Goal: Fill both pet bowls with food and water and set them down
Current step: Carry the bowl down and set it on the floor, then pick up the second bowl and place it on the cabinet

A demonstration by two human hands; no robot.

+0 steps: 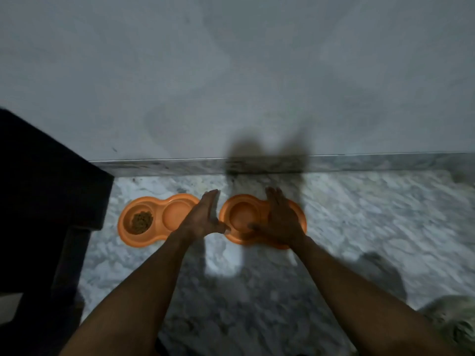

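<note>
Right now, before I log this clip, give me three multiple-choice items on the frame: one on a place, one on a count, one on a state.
1. The kibble lies in:
A) the left feeder's left compartment
B) its right compartment
C) a spoon

2. Orange double feeders on the floor:
A) one
B) two
C) three

3. The left hand and right hand are:
A) both clenched
B) both open, fingers straight
C) gripping a jug

Answers:
1 A: brown pellets show in that compartment only.
2 B: the left feeder and the right feeder lie side by side near the wall.
3 B: the fingers stretch out and hold nothing.
</note>
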